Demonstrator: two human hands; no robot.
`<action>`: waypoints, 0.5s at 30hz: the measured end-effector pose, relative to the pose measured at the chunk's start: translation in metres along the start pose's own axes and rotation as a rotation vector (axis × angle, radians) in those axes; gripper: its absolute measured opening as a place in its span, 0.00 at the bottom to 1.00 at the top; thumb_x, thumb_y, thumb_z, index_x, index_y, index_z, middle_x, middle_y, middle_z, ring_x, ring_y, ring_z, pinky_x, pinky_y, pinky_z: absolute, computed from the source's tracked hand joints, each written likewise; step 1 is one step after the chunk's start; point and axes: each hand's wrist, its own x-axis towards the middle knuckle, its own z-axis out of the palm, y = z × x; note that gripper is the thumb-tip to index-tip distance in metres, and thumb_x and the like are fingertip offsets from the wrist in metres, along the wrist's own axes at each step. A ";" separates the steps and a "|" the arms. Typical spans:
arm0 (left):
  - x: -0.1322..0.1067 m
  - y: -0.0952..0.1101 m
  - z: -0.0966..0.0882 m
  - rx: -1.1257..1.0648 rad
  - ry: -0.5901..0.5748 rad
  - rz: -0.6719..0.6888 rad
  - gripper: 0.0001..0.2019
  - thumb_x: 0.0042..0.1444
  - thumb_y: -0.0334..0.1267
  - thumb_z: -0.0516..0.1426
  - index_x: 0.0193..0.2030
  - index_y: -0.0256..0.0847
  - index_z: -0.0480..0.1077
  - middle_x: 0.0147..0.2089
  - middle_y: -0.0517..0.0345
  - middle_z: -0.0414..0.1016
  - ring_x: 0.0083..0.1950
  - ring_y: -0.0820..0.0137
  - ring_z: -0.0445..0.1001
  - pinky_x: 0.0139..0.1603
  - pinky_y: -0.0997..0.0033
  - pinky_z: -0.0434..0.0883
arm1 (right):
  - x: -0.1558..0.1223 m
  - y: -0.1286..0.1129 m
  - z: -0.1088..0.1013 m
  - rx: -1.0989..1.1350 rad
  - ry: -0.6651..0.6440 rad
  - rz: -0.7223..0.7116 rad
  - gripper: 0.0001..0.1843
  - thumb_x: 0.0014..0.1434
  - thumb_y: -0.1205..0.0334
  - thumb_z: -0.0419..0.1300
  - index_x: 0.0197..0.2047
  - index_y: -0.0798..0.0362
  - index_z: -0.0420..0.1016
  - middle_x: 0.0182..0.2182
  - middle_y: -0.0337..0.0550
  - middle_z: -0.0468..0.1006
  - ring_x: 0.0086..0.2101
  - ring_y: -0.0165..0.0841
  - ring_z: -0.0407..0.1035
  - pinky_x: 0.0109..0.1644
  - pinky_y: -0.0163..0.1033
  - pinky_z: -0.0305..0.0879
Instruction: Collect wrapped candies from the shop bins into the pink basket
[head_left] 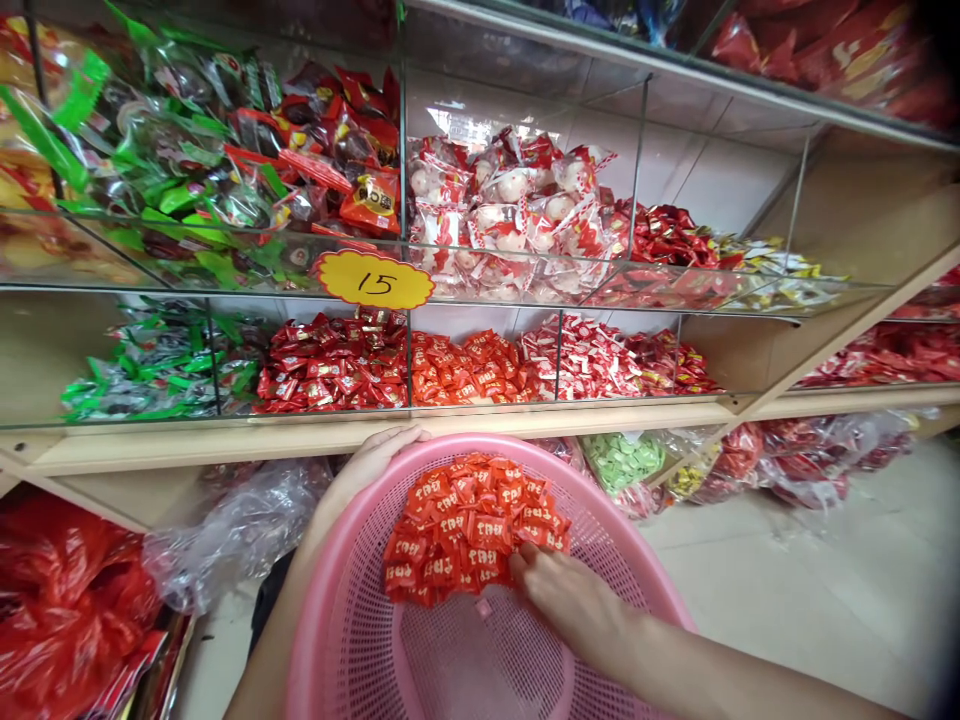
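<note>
A pink plastic basket (330, 560) with perforated walls stands tilted in front of the shelf. Against its far-left rim lies my left hand (382, 455), its fingers closed around the outside edge. A heap of small red wrapped candies (465, 525) with pale lettering fills the far part of the basket. My right hand (559, 590) reaches in at the right side of this heap, fingers curled into the candies and fingertips partly hidden. Behind the rim, similar orange-red candies (469, 368) lie in a lower shelf compartment.
Glass dividers split the wooden shelf (187, 445) into compartments of wrapped sweets. A yellow price tag (376, 281) reads 15. Bagged sweets (626, 460) sit under the shelf. At lower left is a red plastic bag (67, 600), with a clear bag (232, 530) beside it.
</note>
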 end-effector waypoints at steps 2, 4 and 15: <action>0.001 -0.002 -0.002 -0.002 -0.024 0.024 0.13 0.56 0.46 0.54 0.38 0.40 0.73 0.43 0.54 0.77 0.43 0.68 0.73 0.53 0.59 0.64 | 0.003 -0.002 0.000 -0.031 -0.025 0.017 0.20 0.39 0.80 0.51 0.35 0.57 0.72 0.28 0.44 0.76 0.28 0.31 0.69 0.31 0.36 0.62; 0.001 -0.003 -0.003 0.003 -0.029 0.037 0.13 0.56 0.46 0.54 0.38 0.40 0.73 0.43 0.54 0.77 0.44 0.67 0.73 0.53 0.59 0.64 | 0.005 -0.005 -0.001 -0.060 -0.056 0.026 0.20 0.39 0.80 0.52 0.36 0.57 0.73 0.29 0.45 0.76 0.28 0.32 0.69 0.31 0.36 0.63; 0.002 -0.003 -0.003 0.034 0.005 0.056 0.14 0.55 0.46 0.56 0.40 0.38 0.74 0.44 0.54 0.77 0.47 0.65 0.72 0.57 0.55 0.60 | 0.008 -0.008 -0.010 -0.130 -0.105 0.106 0.20 0.41 0.82 0.55 0.39 0.61 0.74 0.37 0.53 0.77 0.34 0.36 0.73 0.36 0.37 0.68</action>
